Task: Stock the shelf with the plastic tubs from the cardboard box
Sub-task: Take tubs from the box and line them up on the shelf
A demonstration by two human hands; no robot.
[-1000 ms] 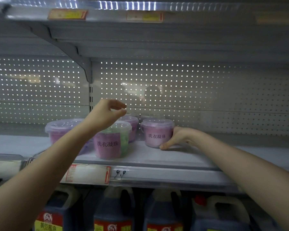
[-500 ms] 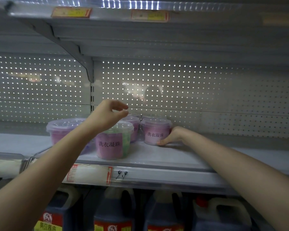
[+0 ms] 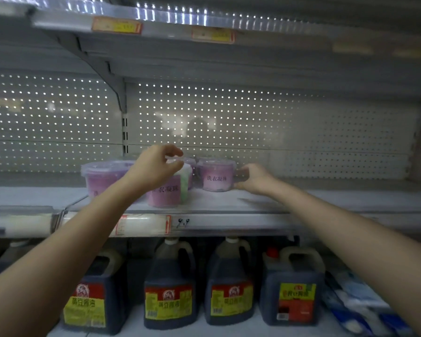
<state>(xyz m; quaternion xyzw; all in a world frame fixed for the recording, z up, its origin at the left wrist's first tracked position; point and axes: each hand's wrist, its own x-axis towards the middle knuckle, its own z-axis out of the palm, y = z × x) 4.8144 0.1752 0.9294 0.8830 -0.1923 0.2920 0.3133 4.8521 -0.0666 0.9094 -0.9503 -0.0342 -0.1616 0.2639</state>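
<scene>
Several clear plastic tubs with pink contents stand on the middle shelf. My left hand sits over the top of the front tub, which has a pink and green label. Its curled fingers and thumb meet at the lid's rim. My right hand grips the right side of the right tub, thumb low and fingers higher. A left tub stands behind my left forearm. Another tub peeks out at the back. The cardboard box is out of sight.
The middle shelf runs bare to the right of the tubs. A perforated back panel closes it behind, and an upper shelf with price tags hangs overhead. Several dark soy sauce jugs fill the lower shelf.
My right hand has gone from touching the right tub's base to wrapping round its side, and the tub sits slightly further back. My left hand stays over the front tub.
</scene>
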